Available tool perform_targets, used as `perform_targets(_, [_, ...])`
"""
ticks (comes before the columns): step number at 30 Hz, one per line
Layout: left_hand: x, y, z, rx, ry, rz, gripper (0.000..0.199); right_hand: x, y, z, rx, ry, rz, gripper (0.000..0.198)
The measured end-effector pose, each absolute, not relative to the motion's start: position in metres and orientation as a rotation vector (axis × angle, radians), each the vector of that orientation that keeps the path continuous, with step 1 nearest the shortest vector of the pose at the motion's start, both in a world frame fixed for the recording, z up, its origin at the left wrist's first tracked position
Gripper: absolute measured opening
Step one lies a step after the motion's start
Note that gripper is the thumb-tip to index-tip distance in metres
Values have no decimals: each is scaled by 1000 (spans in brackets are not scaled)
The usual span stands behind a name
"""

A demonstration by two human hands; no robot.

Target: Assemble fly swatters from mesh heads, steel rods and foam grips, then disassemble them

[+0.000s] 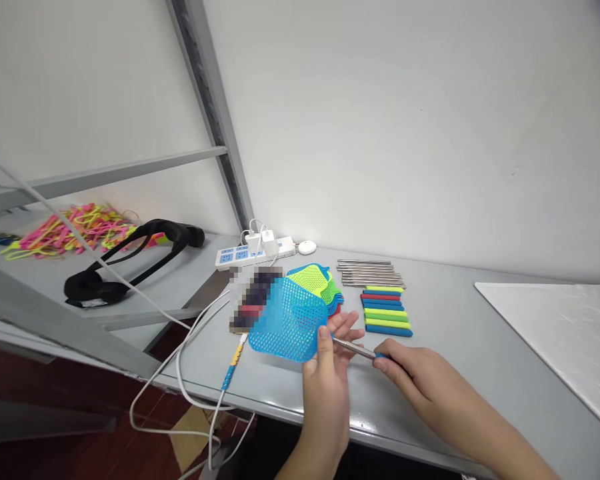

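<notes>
A blue perforated fly swatter (291, 320) is held between both hands above the front of the grey table. My left hand (327, 360) pinches the base of its mesh head with the thumb on top, the other fingers stretched out behind. Closed around the blue handle end is my right hand (415, 370), which hides most of that handle. A thin metal rod (355, 347) runs between the two hands. Behind the held head lie several loose swatter heads (313, 277) in yellow-green, green, blue and red, partly covered.
Metal rods (370, 272) and coloured handle sleeves (386, 312) lie in rows behind my hands. A power strip (255, 253), a pixelated object (255, 300) and white cables (180, 353) are on the left. Further left are a black strap-like frame (135, 260) and a colourful pile (80, 230). White sheeting (560, 327) lies right.
</notes>
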State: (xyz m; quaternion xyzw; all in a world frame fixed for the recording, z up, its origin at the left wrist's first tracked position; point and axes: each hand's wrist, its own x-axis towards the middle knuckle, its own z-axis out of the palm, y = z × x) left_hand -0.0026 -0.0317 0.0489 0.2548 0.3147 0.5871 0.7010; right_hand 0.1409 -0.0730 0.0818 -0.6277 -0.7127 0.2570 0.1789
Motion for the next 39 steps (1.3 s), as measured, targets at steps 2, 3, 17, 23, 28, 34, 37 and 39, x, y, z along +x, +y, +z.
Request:
perform_targets(2, [2,-41,42,558,713,1277,45,138,-73,76,-1823,-2107,559,31])
perform_targets(3, [4,-46,39,545,718,1251,44,136,-73,72,-1823,-2156,480,29])
perform_targets(17, [-24,-51,35,464,797,1583,37,144,-94,70,-1795,-2201,787,44])
perform_targets(23, [-25,-25,55,517,661,1664,35,167,-89,77,-1805,-2207,659,40])
perform_targets(28, [-2,-32,50,693,602,1411,36,164,-83,81,-1807,-2249,446,37])
perform_targets(34, [-19,-4,61,641,619,1574,32,196,-86,66,-1915,-2336,129,36])
perform_targets(37, [-31,15,68,599,617,1641,30,231,-93,53,-1921,-2352,-72,37])
perform_targets(39, [-30,22,70,581,619,1625,30,250,-96,45,-1896,-2322,-229,36])
